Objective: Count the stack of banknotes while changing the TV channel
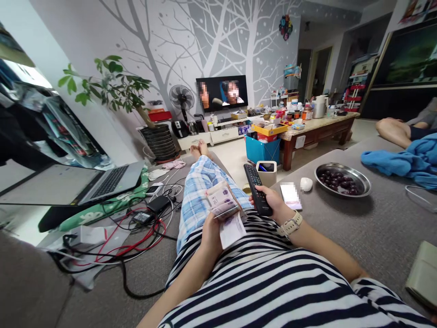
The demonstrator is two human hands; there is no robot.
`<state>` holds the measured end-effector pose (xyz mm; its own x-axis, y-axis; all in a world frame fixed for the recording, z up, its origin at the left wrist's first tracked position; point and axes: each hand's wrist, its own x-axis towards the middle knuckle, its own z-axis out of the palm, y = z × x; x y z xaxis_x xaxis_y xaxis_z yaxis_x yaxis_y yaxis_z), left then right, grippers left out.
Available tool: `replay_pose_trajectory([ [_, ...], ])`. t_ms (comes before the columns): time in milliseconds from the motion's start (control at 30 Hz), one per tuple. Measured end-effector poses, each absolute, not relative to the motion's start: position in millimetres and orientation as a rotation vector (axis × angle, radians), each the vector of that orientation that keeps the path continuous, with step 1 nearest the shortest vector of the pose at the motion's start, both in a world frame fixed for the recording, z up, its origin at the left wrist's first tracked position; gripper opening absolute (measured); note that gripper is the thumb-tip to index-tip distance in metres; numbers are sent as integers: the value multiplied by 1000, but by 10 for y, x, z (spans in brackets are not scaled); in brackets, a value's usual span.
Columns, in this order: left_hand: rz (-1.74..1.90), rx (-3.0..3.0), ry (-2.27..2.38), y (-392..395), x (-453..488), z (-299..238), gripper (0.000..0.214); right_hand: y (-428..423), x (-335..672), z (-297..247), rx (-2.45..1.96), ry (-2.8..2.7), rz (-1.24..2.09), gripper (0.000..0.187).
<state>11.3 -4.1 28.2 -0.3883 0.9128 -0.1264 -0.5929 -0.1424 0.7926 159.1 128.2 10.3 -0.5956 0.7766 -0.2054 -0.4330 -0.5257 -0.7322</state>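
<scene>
My left hand [210, 232] is closed around a small pale packet [223, 200] with dark lettering and purple pictures, held above my lap. A white flap with a purple print [232, 231] hangs below it; whether it is part of the packet I cannot tell. In my right hand [275, 202] is a black remote control [256, 189], tilted up to the left with its buttons facing me. The thumb lies along its right edge. Just right of that hand, a phone with a bright screen [291, 196] lies on the grey sofa [327, 237].
On the right are a white mouse [306, 184], a steel bowl [367, 184] of dark round fruit, and a blue cloth [403, 157] near another person's leg [394, 130]. To the left lie tangled cables [153, 239] and a laptop [112, 180]. A television [221, 93] is on ahead.
</scene>
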Motion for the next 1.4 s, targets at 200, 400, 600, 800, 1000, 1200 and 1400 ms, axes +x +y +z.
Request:
replay_pose_trajectory([
  [200,1791,380,1013,-21,91,252,24,1295,1535,39,-811,-656,2280,26],
  [400,1777,482,1015,-24,100,255,33,1309,1536,49,-853,-646,2196,24],
  [600,1737,510,1031,-3,37,180,37,1281,1545,119,-836,-640,2186,28],
  [800,1749,536,997,-11,44,194,40,1309,1545,110,-809,-671,2174,23],
  [1000,1726,494,1041,-23,64,251,41,1289,1552,150,-813,-686,2166,25],
  [1200,1730,498,1014,-29,73,268,42,1242,1548,203,-818,-671,2167,24],
  [1400,1725,494,1018,-17,62,248,40,1217,1550,227,-819,-662,2166,24],
])
